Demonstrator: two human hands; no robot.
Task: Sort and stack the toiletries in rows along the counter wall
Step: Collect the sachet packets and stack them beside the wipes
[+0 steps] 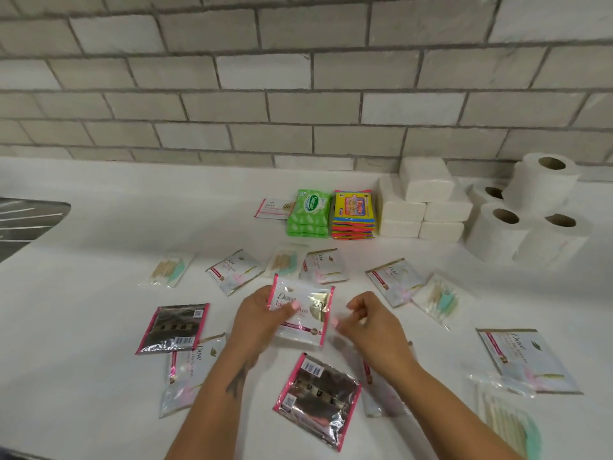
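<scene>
My left hand [262,318] grips a white and pink Dove sachet [303,312] above the white counter [99,277], thumb on its front. My right hand [368,322] hovers just right of the sachet with fingers loosely curled and holds nothing. Near the wall lie one Dove sachet [272,209], a stack of green wipe packs [309,214], a stack of yellow packs [354,215], white tissue packs [423,202] and toilet rolls [527,207]. Several more Dove sachets, two face-down silver ones [174,328] [318,398], and clear packs of cotton swabs [169,268] lie scattered around my hands.
A metal sink [26,220] is sunk into the counter at the far left. The tiled wall [298,94] runs along the back. A swab pack [507,423] lies at the near right edge of the view.
</scene>
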